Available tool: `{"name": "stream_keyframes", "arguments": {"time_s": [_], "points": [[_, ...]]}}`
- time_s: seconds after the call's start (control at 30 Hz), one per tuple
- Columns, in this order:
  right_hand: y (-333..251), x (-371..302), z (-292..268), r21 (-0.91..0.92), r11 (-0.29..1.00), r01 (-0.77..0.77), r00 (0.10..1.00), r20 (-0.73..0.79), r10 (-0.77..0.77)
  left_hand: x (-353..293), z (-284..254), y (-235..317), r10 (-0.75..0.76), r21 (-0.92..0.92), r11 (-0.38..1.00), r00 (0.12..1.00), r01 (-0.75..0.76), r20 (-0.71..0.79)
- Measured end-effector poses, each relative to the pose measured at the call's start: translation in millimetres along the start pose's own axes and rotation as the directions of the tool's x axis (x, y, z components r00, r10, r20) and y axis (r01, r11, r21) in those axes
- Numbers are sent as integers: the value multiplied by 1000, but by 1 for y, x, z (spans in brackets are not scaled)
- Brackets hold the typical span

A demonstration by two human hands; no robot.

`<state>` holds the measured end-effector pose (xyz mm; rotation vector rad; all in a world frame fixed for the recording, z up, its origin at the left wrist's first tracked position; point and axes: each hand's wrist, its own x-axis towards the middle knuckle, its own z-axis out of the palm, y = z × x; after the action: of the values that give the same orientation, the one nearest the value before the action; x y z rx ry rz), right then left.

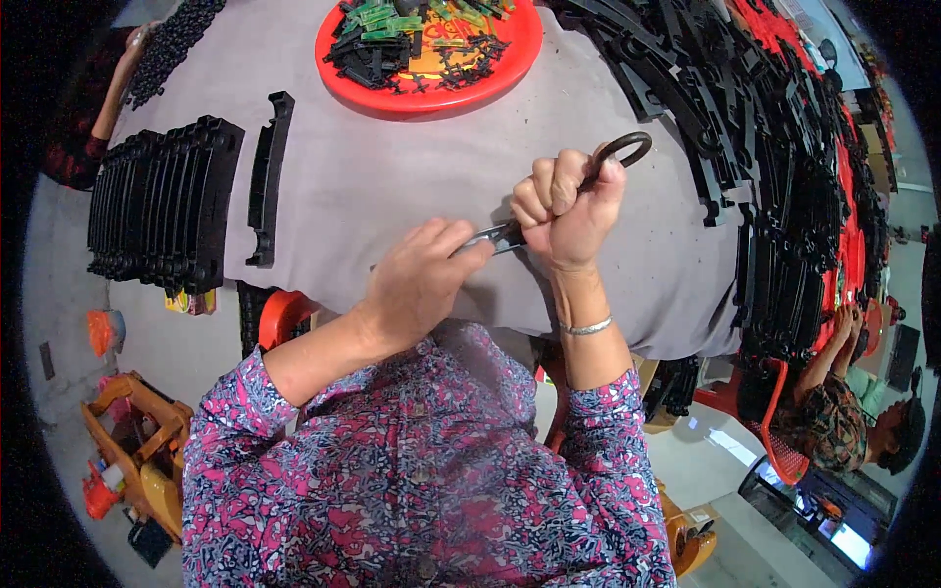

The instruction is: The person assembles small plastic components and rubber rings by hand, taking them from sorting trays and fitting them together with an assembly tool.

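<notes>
My right hand [567, 208] is wrapped in a fist round a pair of scissors [505, 237]. One dark handle loop sticks out above the fist, and the metal blades point left toward my left hand [417, 279]. The left fingers are curled and closed at the blade end; what they grip is hidden beneath them. Both hands are over the grey cloth near the table's front edge. Left of them a single long black plastic part [267, 181] lies on its own, beside a row of similar black parts [162, 201] standing side by side.
At the far middle sits a red round tray [431, 106] with green and small black pieces. Long black parts [676, 88] are heaped along the right. A pile of small black pieces [172, 49] lies far left, by another person's arm [116, 88]. Another person [843, 392] works at right.
</notes>
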<state>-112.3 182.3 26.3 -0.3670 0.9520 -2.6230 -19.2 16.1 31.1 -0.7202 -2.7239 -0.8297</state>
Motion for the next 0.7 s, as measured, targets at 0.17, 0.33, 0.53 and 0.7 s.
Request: {"name": "stream_keyframes", "arguments": {"time_s": [0.17,0.33,0.53,0.7], "points": [[0,0,-3,36,999,15,998,-61,-13,2,-3,2,-14,-19,1000,1000,14,13],[-41,-2,3,149,985,81,983,-178,-54,0,-2,-1,9,-25,1000,999,-11,-50],[-74,-28,-35,29,998,-62,945,-320,68,-7,-23,1,-105,-167,981,993,96,-47],[-66,-32,-38,-299,892,-340,755,-652,70,-12,-29,-1,-147,-77,987,988,144,-36]]}}
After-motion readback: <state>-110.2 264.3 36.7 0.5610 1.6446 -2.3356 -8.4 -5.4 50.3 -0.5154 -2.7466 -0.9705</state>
